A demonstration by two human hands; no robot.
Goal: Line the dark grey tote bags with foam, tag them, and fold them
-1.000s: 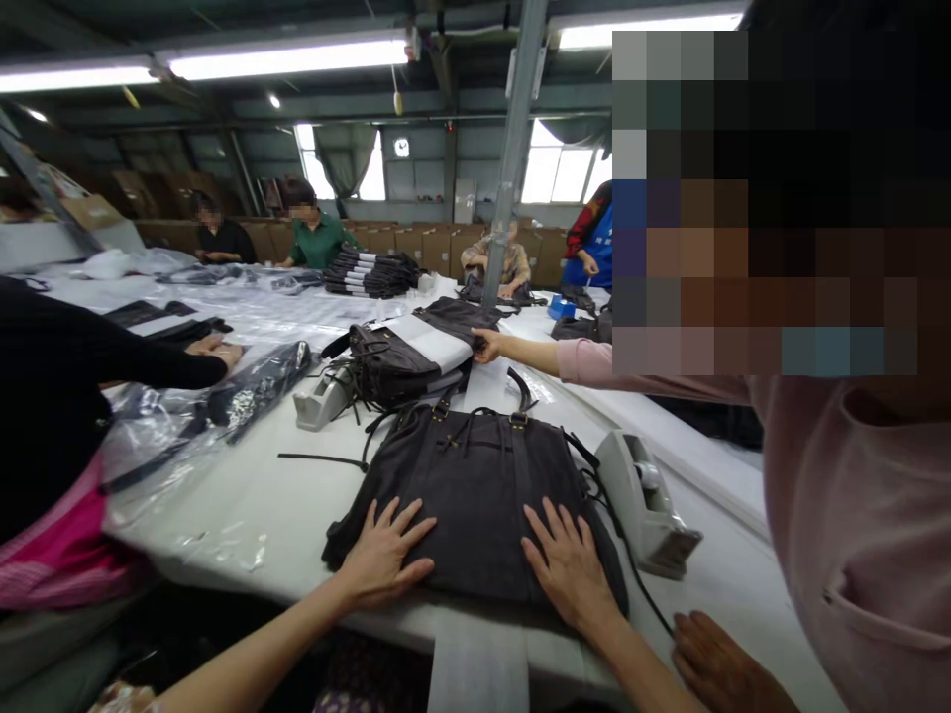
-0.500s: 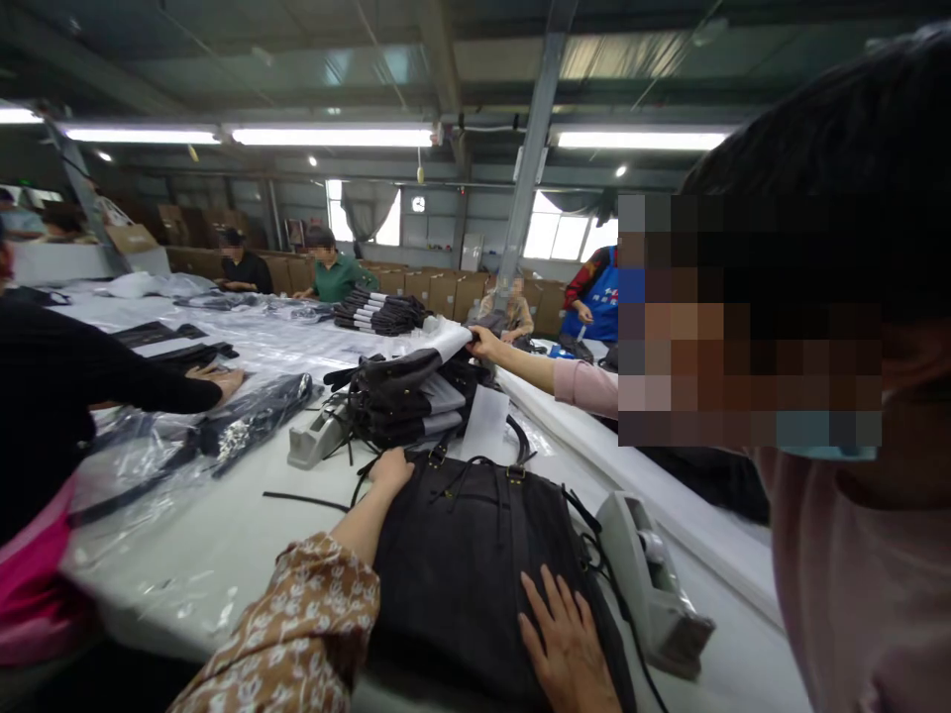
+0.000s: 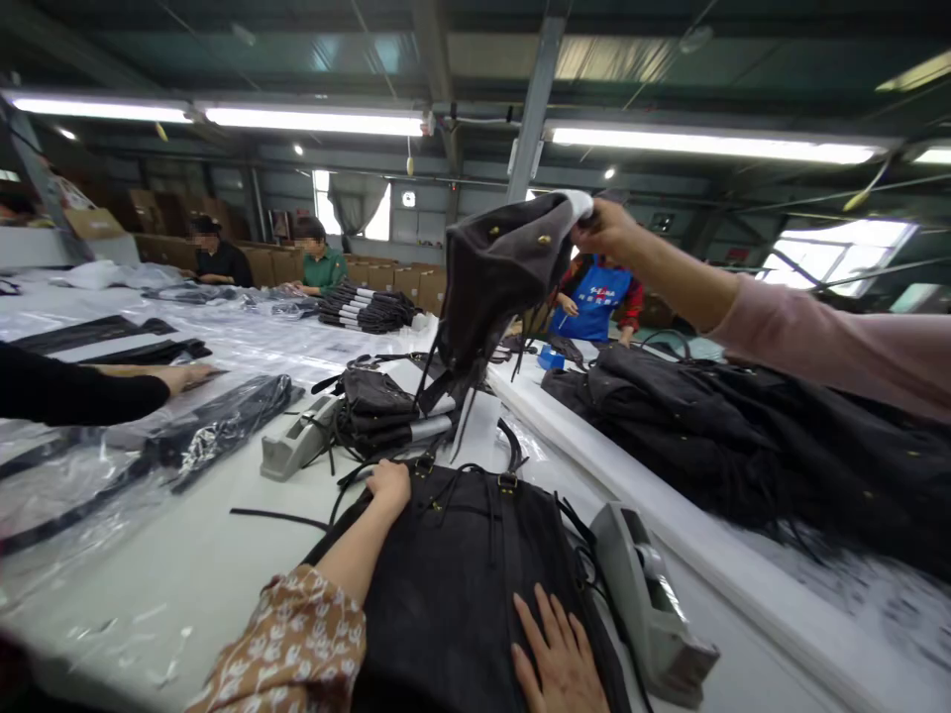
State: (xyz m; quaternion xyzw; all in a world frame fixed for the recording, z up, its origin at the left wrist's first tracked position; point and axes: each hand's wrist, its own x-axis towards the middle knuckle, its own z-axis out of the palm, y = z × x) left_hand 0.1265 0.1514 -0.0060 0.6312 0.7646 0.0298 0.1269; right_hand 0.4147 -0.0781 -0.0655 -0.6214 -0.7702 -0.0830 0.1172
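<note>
In the head view, the bag (image 3: 453, 584) is seen laid flat on the table (image 3: 245, 555), directly beneath both hands. Its far edge is reached by the left hand (image 3: 388, 487), curled at the left corner, grip unclear; nearer right, the right hand (image 3: 559, 654) is pressed flat, fingers spread. Its long axis cannot be told.

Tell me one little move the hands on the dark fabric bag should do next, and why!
Perhaps the bare left hand should tuck in the thin black strap: it sticks out over the pale table, and that hand is nearby, at the dark fabric bag's upper left corner.
</note>
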